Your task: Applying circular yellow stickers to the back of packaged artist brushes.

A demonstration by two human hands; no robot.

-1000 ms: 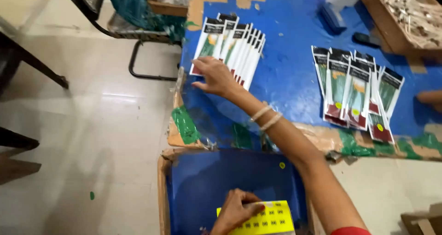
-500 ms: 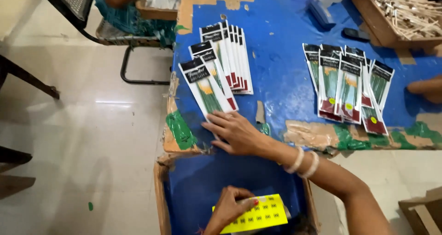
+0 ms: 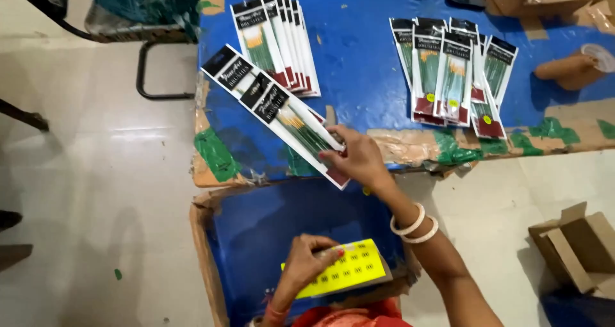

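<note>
Here, right hand [image 3: 359, 157] at frame centre, fingers pinched on the lower end of two brush packs [image 3: 282, 112] slanting toward the upper left over the blue table [image 3: 359, 71] edge. Lower down, left hand [image 3: 307, 263] gripping a yellow sticker sheet [image 3: 349, 270] above an open box [image 3: 256, 237]. More packs fanned at top centre [image 3: 278, 39] and upper right [image 3: 455, 71].
</note>
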